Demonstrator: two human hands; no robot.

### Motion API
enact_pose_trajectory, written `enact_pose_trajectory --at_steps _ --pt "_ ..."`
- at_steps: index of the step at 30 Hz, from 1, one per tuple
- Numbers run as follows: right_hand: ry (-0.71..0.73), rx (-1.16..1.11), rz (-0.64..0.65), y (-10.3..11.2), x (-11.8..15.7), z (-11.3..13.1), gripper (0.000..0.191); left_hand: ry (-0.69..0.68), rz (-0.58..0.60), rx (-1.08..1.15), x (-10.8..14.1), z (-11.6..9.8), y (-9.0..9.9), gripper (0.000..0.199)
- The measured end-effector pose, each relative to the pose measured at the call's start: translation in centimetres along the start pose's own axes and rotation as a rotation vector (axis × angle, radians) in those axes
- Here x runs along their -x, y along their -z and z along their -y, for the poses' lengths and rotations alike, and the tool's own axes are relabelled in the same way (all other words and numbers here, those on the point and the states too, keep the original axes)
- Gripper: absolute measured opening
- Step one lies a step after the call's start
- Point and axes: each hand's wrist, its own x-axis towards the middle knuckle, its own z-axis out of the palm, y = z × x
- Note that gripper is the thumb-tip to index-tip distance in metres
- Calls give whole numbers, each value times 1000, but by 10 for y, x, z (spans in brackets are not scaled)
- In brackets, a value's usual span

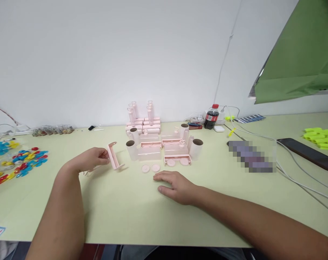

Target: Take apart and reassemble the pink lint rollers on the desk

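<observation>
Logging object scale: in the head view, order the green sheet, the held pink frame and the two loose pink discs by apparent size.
1. Green sheet
2. Pink frame
3. Left disc and right disc: alike, unranked

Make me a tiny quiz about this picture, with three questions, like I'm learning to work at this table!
1. Which grip holds the pink frame: the left grip or the right grip?
2. True or false: the red-capped bottle is lying on its side.
3. How many pink discs lie directly on the table, near the right grip?

Key:
1. The left grip.
2. False; the red-capped bottle stands upright.
3. Two.
</observation>
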Motion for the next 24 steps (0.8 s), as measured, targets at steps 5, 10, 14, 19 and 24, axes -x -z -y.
enact_pose_trajectory --at_steps 5,10,14,19,24 --pt "-189 -452 -68 -3 -2 2 33 -433 202 229 20 -40 -14 25" --pt "-326 -978 102 -8 -2 16 46 -722 345 297 30 -93 -55 22" --pt "-395 -1095 195 -10 0 21 47 -788 502 361 29 -109 -80 16" --pt "-380 -995 171 -11 -2 18 51 -749 580 452 22 -109 -89 22" --pt "-377 -993 146 -9 -3 20 49 -759 576 477 17 -106 -89 23"
